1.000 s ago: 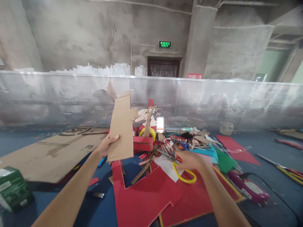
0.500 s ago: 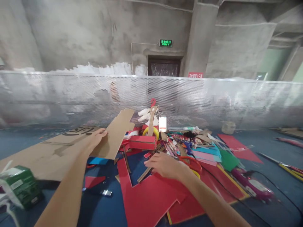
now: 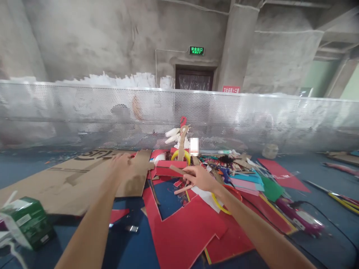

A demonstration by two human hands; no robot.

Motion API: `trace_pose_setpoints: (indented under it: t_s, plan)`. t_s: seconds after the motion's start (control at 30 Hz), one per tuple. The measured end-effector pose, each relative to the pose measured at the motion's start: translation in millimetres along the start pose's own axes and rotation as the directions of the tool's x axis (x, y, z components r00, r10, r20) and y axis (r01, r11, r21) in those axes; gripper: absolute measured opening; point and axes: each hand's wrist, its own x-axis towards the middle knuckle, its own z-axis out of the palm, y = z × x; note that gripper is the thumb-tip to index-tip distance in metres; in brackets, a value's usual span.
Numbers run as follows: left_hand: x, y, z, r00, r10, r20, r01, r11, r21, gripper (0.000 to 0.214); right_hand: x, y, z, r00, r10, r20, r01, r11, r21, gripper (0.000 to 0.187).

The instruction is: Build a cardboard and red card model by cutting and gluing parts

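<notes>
Right hand (image 3: pixel 200 178) pinching a cardboard strip (image 3: pixel 177 170)! Left hand (image 3: pixel 121 166), blurred, at a cardboard sheet (image 3: pixel 133 185), grip impossible to tell. Above both, an "EXIT" sign (image 3: pixel 196 50) on concrete wall (image 3: pixel 98 37); below, blue surface (image 3: pixel 126 250).

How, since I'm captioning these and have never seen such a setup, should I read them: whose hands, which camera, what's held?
There is no machine here: a person works with two bare hands. The only camera is worn on that person's head, looking forward and down. The right hand has a thin brown strip in its grip. The left hand, blurred, is at a cardboard piece; whether it grips it, I cannot tell. On the blue surface lie a large red sheet with a notch cut out, a red box, a green box and a pile of scraps.
</notes>
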Motion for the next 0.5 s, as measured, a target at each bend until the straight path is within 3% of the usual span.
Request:
trace_pose_setpoints:
  t_s: [0.1,0.2,0.27,0.33,0.43,0.5]
  plan:
    - [-10.3,54.0,-2.6,0.971,0.229,0.061,-0.213,0.957,-0.196,0.035,3.8,9.5,-3.0,0.989,0.139,0.052,-0.148,0.948,0.283,0.022]
    - [-30.4,110.5,-3.3,0.860,0.470,0.200,-0.341,0.820,-0.459,0.038,2.7,16.9,2.3,0.985,0.156,0.072,-0.172,0.905,0.388,0.031]
    - [-44.2,136.8,0.4,0.813,0.525,0.253,-0.315,0.761,-0.567,0.033,1.1,18.7,5.4,0.985,0.142,0.095,-0.169,0.891,0.422,0.037]
    - [-53.6,150.1,7.3,0.753,0.567,0.336,-0.213,0.692,-0.690,0.028,-0.4,19.5,5.7,0.984,0.150,0.093,-0.175,0.881,0.440,0.041]
    - [-57.5,152.7,17.9,0.754,0.543,0.369,-0.086,0.639,-0.765,0.026,-1.7,21.5,1.3,0.978,0.197,0.071,-0.209,0.882,0.422,0.044]
    - [-56.5,150.7,21.8,0.760,0.539,0.362,-0.076,0.627,-0.775,0.024,-2.6,23.6,-2.8,0.974,0.210,0.085,-0.226,0.893,0.389,0.046]
